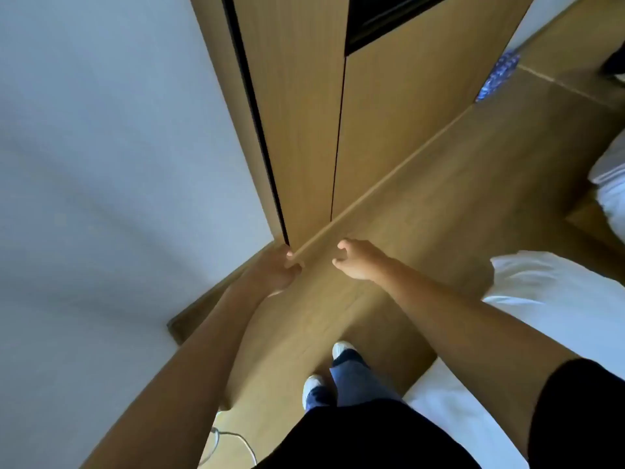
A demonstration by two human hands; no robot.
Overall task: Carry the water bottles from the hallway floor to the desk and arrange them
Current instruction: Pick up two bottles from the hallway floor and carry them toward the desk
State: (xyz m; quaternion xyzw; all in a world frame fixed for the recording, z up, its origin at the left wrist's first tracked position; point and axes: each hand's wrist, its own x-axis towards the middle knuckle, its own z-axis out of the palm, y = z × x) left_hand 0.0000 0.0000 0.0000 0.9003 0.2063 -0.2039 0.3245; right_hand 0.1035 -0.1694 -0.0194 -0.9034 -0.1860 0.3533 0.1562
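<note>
Both hands are hanging out in front of me, empty, the left hand (278, 269) just left of the right hand (359, 259). A wooden cabinet (304, 130) is standing right beyond the left one, with the wall (111, 147) running off to its left. The bed (554, 299) is sitting to the right of the right hand. The water bottles (500, 73) are lying on the floor (456, 214) way ahead and right of it, tucked behind the cabinet's far edge.

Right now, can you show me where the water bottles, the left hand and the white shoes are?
water bottles (497, 77), head view, blue wrap.
left hand (275, 274), head view, back of hand.
white shoes (313, 387), head view, left shoe's toe.
</note>
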